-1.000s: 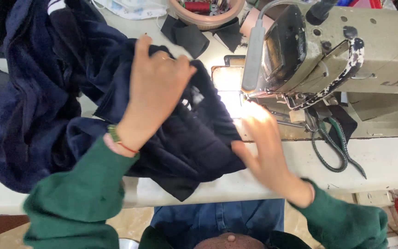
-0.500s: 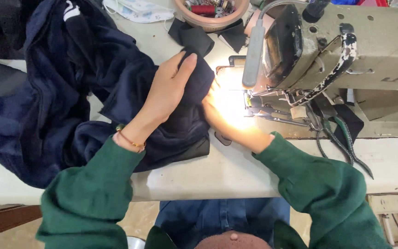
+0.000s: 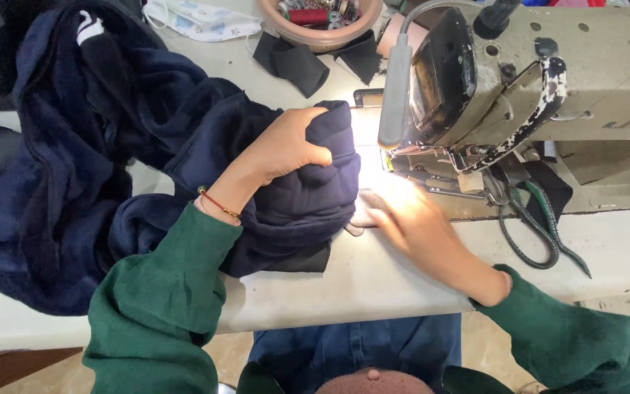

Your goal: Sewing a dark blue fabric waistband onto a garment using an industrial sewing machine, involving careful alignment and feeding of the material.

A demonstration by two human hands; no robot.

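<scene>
On the white tabletop (image 3: 402, 292), before the sewing machine (image 3: 548, 95): navy garment (image 3: 111, 182), bunched, spreading left. Left hand (image 3: 286, 149) closed on a fold of it, just beside the lit needle area. Right hand (image 3: 417, 222) flat, fingers apart, pressing the garment's edge under the lamp. Green-handled scissors (image 3: 541, 233) lie right of it. Bowl (image 3: 322, 22) of spools and black cloth pieces (image 3: 293, 66) behind.
</scene>
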